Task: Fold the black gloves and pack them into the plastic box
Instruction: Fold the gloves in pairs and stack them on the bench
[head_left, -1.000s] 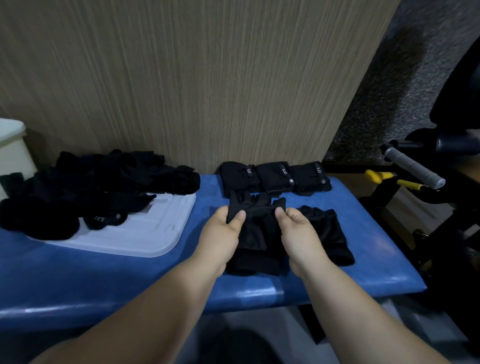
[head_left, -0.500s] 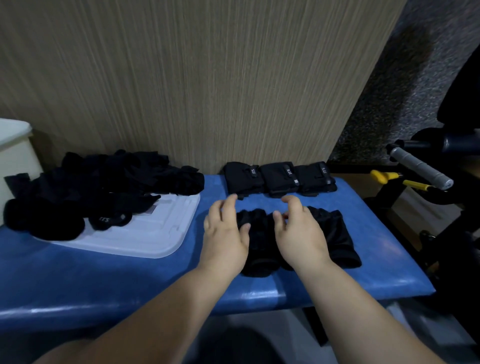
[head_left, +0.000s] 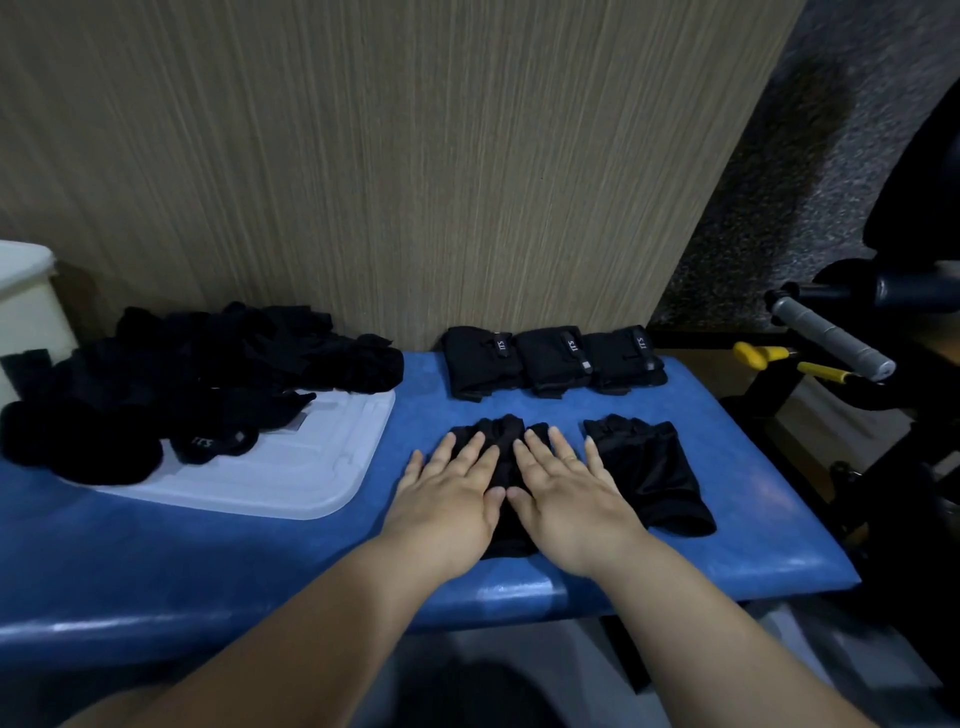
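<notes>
both hands lie flat, palms down, side by side on one black glove (head_left: 506, 441) near the middle of the blue tabletop (head_left: 260, 561). the left hand (head_left: 452, 499) covers the glove's left half and the right hand (head_left: 566, 499) its right half. the fingers of both are straight and slightly spread, pressing on the fabric and grasping nothing, with the thumbs almost meeting over the middle. the glove's far end shows past the fingertips and its near edge shows between the wrists.

just to the right of it, apart from the hands, a second black glove (head_left: 649, 467) lies spread out on the tabletop. farther back, against the wood-grain wall (head_left: 415, 182), three folded gloves (head_left: 553, 358) sit in a tight row, touching each other.

on the left a loose pile of black gloves (head_left: 208, 364) rests partly on a flat white plastic piece (head_left: 311, 467) and partly on the tabletop. a pale container (head_left: 26, 301) stands at the far left edge, only partly in view; whether it is the box i cannot tell.

off the right end of the tabletop there is a grey-gripped bar (head_left: 831, 338) with yellow parts (head_left: 758, 354) beside it.
</notes>
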